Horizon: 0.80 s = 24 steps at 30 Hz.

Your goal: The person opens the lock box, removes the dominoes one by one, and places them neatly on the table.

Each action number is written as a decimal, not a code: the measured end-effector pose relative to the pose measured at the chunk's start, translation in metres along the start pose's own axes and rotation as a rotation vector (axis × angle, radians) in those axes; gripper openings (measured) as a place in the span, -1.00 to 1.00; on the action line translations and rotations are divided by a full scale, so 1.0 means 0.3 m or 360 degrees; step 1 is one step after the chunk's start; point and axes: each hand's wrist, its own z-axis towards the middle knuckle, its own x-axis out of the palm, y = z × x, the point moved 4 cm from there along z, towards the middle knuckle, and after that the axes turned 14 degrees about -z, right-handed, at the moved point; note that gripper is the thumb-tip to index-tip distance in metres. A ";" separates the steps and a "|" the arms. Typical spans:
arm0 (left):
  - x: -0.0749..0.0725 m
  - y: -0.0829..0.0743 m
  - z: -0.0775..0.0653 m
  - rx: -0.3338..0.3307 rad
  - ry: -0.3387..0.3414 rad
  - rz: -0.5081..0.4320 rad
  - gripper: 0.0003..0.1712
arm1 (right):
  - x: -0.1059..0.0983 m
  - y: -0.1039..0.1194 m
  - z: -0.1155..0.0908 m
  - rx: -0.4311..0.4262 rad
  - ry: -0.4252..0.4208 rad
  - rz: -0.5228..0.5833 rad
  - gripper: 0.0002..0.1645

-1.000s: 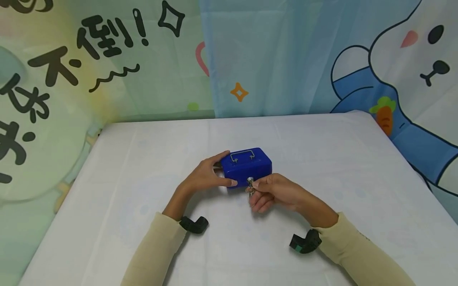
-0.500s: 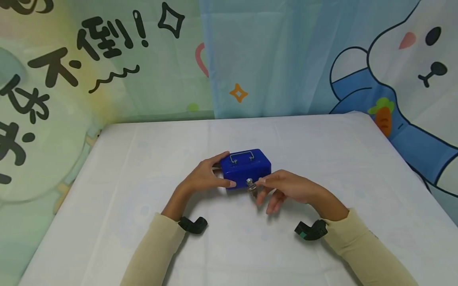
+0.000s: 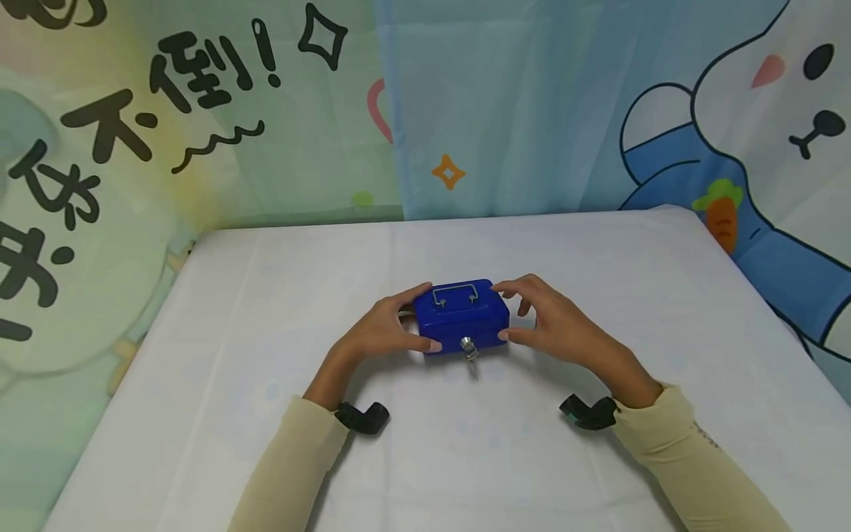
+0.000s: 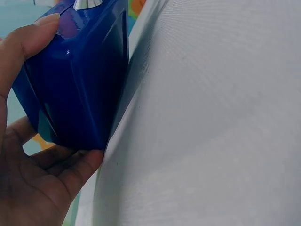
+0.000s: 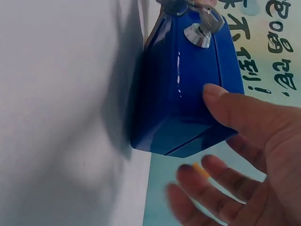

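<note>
A small blue cash box (image 3: 462, 319) stands on the white-covered table, its thin metal handle (image 3: 455, 287) lying flat on the lid. From the silver lock (image 5: 197, 36) on the front, a bunch of keys (image 5: 211, 20) hangs by the one in the keyhole. My left hand (image 3: 380, 325) grips the left end, thumb on the front face and fingers round the back. At the opposite end, my right hand (image 3: 557, 319) spans the box, thumb on the front near the lid seam and index finger at the rear top corner. Its other fingers hang free below.
The white tablecloth (image 3: 332, 458) covers the tabletop around the box. Behind the far edge hangs a printed curtain (image 3: 492, 111). Dark wrist cameras (image 3: 362, 419) sit at both sleeve cuffs.
My right hand has let go of the keys, drawn back and moved up to the right end of the box, leaving them dangling from the lock. My left hand keeps its hold.
</note>
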 end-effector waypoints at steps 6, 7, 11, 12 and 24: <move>-0.002 -0.002 -0.005 -0.0003 0.0018 0.0029 0.21 | 0.026 -0.013 0.008 -0.0040 0.0195 -0.0005 -0.04; -0.002 -0.001 -0.006 -0.0004 0.0024 0.0039 0.22 | 0.031 -0.015 0.008 -0.0061 0.0225 -0.0006 -0.04; 0.001 -0.002 -0.011 0.0020 0.0049 0.0077 0.24 | 0.047 -0.022 0.005 -0.0117 0.0297 -0.0055 -0.05; 0.004 -0.003 -0.012 0.0038 0.0060 0.0090 0.25 | 0.050 -0.023 0.004 -0.0113 0.0313 -0.0062 -0.04; 0.021 -0.021 -0.016 0.0173 0.0159 0.0408 0.30 | 0.069 -0.014 0.011 0.0004 0.0350 -0.0321 0.15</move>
